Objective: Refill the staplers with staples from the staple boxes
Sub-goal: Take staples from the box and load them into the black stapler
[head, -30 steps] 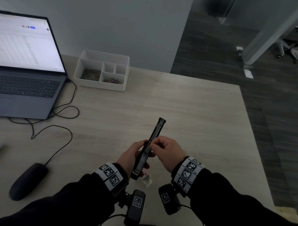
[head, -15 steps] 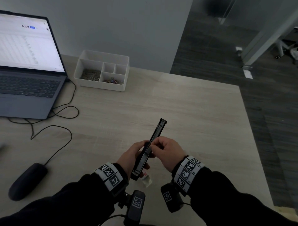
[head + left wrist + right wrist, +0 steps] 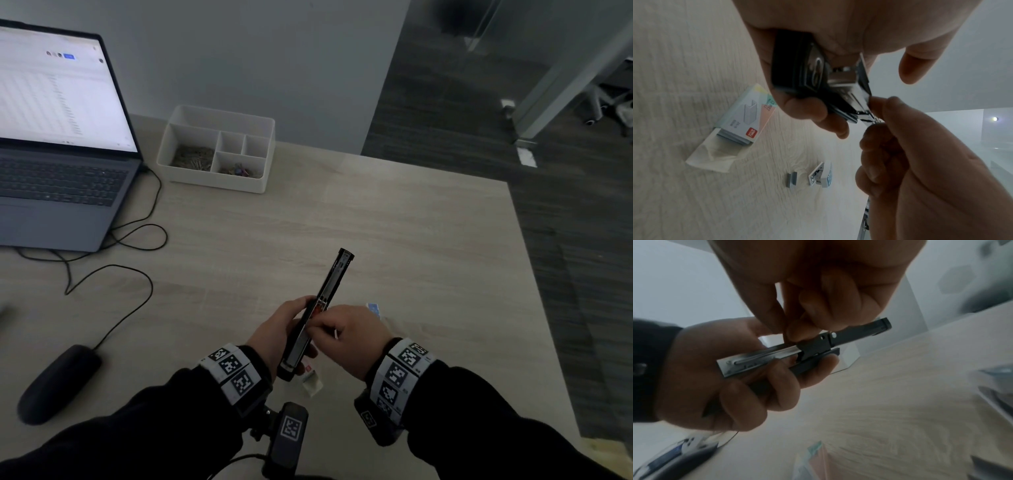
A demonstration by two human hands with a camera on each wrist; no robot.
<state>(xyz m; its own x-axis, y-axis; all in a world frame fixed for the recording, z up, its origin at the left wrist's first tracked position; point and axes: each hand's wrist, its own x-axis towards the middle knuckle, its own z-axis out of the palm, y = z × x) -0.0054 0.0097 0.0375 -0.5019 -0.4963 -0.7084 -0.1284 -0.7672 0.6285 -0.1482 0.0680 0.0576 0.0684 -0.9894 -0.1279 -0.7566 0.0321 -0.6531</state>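
A black stapler (image 3: 334, 277) is folded open flat, lid arm pointing away from me. My left hand (image 3: 277, 337) grips its base end, fingers curled round it (image 3: 760, 386). The right hand (image 3: 349, 330) pinches with thumb and fingertips (image 3: 797, 332) at the silver magazine (image 3: 756, 360) by the black hinge block; I cannot see whether staples are between them. An opened staple box (image 3: 748, 116) lies on the desk under my hands (image 3: 311, 380). A loose staple strip (image 3: 792, 180) lies next to a small white and blue stapler (image 3: 821, 176), which peeks out past the right hand (image 3: 375, 308).
An open laptop (image 3: 58, 164) stands at the back left, with cables (image 3: 137, 246) trailing to a dark mouse (image 3: 58, 383). A white organiser tray (image 3: 267, 154) with clips sits against the wall. The desk's right edge (image 3: 534, 274) drops to dark floor.
The right hand has slid a little along the magazine toward me, uncovering the small white and blue stapler behind it. The left hand and black stapler have hardly moved.
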